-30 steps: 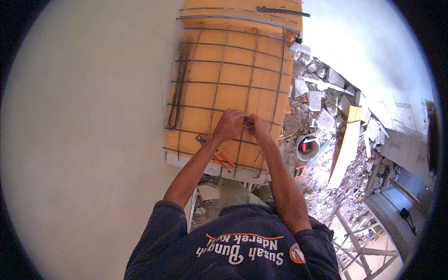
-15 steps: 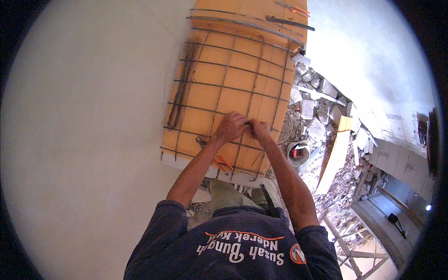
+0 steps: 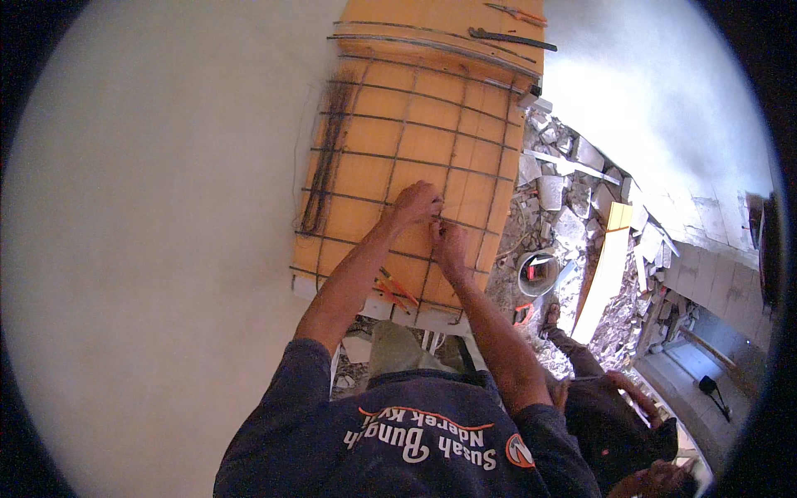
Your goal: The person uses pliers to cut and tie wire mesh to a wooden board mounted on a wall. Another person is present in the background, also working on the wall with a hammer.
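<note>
A grid of thin steel bars [image 3: 383, 155] lies over an orange board [image 3: 365, 178] in front of me. My left hand [image 3: 415, 202] is closed in a pinch at a bar crossing near the grid's middle. Just nearer and to the right, my right hand [image 3: 450, 247] has its fingers pressed together by the same crossing. Whatever sits between the fingers of either hand is too small to make out. A bundle of dark thin wire [image 3: 328, 158] lies along the grid's left side. Partly behind my left forearm is an orange-handled tool [image 3: 397, 292].
Orange-handled pliers [image 3: 516, 14] and a dark bar tool [image 3: 510, 39] rest at the board's far end. Broken rubble [image 3: 569, 224] covers the ground at right, with a bucket [image 3: 537, 274] and a long plank [image 3: 604, 266]. Another person [image 3: 614, 415] is low at my right. A pale wall [image 3: 166, 249] runs along the left.
My left hand has moved slightly farther away and my right hand slightly nearer and left, so they are more apart. Another person has come into view at the lower right.
</note>
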Motion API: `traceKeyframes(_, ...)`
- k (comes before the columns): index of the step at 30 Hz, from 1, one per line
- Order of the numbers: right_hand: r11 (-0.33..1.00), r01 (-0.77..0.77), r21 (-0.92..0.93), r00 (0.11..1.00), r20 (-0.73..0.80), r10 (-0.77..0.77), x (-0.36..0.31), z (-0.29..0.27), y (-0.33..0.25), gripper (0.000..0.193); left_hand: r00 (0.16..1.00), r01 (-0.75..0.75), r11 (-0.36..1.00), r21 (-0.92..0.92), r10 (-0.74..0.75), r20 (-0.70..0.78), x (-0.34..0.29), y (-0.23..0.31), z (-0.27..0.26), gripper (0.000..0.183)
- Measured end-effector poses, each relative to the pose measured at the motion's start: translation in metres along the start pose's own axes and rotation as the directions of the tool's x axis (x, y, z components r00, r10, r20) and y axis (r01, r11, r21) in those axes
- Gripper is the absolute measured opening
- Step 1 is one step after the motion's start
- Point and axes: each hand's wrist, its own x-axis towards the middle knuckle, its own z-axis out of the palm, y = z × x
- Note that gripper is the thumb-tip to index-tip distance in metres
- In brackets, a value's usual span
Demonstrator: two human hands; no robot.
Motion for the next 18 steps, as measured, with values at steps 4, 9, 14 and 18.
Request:
traceKeyframes(4, 0.991, -0.124, -0.048, 0.991, 0.051, 0.126, 0.003, 0.001, -0.023, 0.034, 0.973, -0.225, 0.879, 0.421, 0.226, 0.049, 0.022, 0.016, 0.01, 0.022)
traceKeyframes(9, 0.968, -0.158, 0.196, 0.967, -0.166, 0.191, 0.003, 0.045, 0.0, 0.036, 0.903, -0.425, 0.705, 0.568, 0.377, 0.207, 0.028, 0.049, 0.013, 0.017)
traceKeyframes(14, 0.897, -0.367, 0.246, 0.93, 0.112, 0.35, -0.006, 0.041, -0.004, 0.031, 0.887, -0.461, 0.741, 0.488, 0.379, 0.262, 0.021, 0.049, -0.001, 0.015)
traceKeyframes(18, 0.864, -0.259, 0.432, 0.951, 0.27, 0.15, -0.018, 0.01, -0.021, 0.033, 0.921, -0.339, 0.825, 0.451, 0.193, 0.339, 0.008, 0.022, -0.01, 0.022)
